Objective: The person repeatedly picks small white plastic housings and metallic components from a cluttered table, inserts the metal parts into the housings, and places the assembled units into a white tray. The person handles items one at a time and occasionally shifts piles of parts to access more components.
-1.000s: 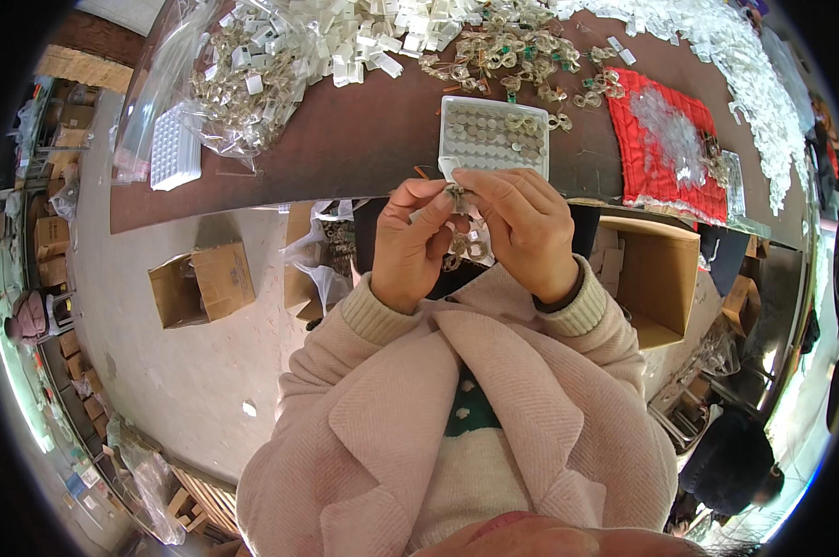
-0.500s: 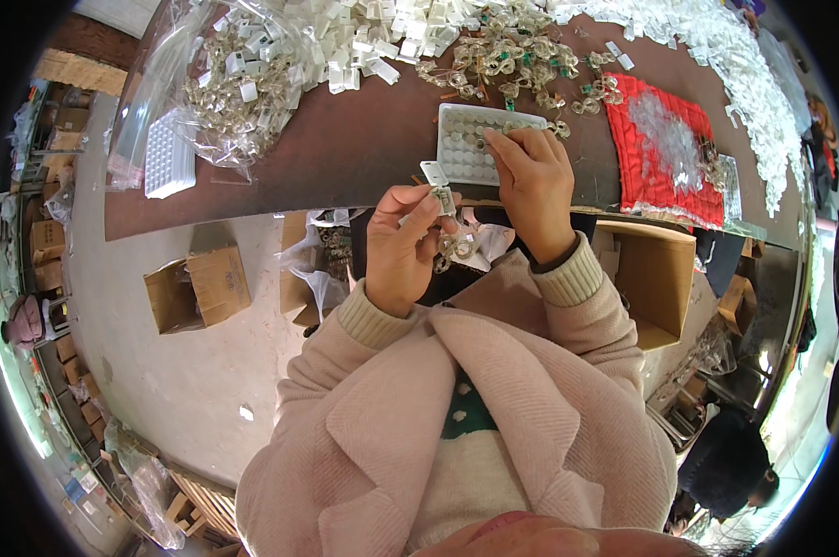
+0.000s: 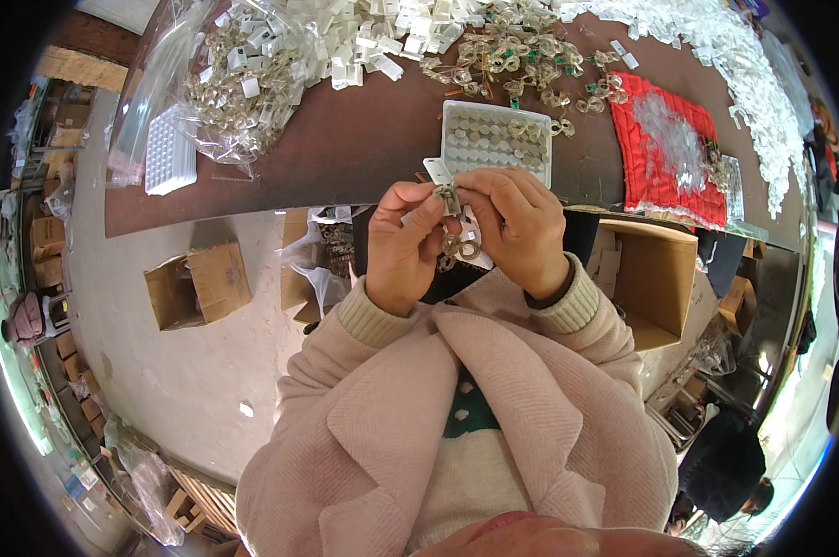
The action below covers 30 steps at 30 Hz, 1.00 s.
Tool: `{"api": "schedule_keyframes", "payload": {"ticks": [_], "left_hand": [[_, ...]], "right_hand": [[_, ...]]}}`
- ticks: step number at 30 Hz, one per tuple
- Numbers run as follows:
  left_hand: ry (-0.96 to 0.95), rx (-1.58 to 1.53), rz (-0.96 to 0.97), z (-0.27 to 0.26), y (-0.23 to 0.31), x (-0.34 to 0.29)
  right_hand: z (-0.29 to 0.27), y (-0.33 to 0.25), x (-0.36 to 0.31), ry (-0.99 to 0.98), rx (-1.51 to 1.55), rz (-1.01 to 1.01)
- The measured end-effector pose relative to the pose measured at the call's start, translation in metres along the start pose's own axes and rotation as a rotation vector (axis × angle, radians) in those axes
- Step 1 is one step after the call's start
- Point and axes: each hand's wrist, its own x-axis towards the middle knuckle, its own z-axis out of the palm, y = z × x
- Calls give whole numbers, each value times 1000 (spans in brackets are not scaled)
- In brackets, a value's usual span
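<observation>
My left hand point(image 3: 405, 243) pinches a small white plastic case point(image 3: 436, 171) with its lid flipped up. A coil of clear wire point(image 3: 458, 249) hangs from the case below my fingers. My right hand point(image 3: 520, 223) meets it from the right, fingertips pressed together at the case's open side. Whatever is in that pinch is hidden by the fingers. Just beyond my hands, on the table, lies a white tray point(image 3: 449, 113) holding rows of small round silvery discs point(image 3: 494, 130), like button cells.
Piles of white plastic cases point(image 3: 373, 37) and coiled clear wires point(image 3: 522, 46) cover the brown table's point(image 3: 345, 130) far side. A red cloth point(image 3: 638, 176) with clear pieces lies right; stacked white trays point(image 3: 171, 153) stand left. Open cardboard boxes point(image 3: 220, 283) sit below.
My right hand has come back from the disc tray, toward me and to the left, and now touches the case. My left hand has stayed in place.
</observation>
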Motion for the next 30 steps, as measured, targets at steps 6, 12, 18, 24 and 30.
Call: {"api": "schedule_keyframes", "payload": {"ticks": [6, 12, 18, 24, 30], "left_hand": [[-24, 56, 41, 6, -1, -8], [-123, -58, -37, -2, 4, -10], [-31, -72, -38, -1, 0, -16], [-24, 8, -27, 2, 1, -15], [-22, -27, -66, 9, -1, -18]], "right_hand": [[-1, -9, -4, 44, 49, 15], [-10, -9, -7, -91, 126, 44], [-17, -16, -13, -88, 112, -23], [-14, -19, -22, -78, 124, -11], [-8, -8, -9, -41, 882, 789]]}}
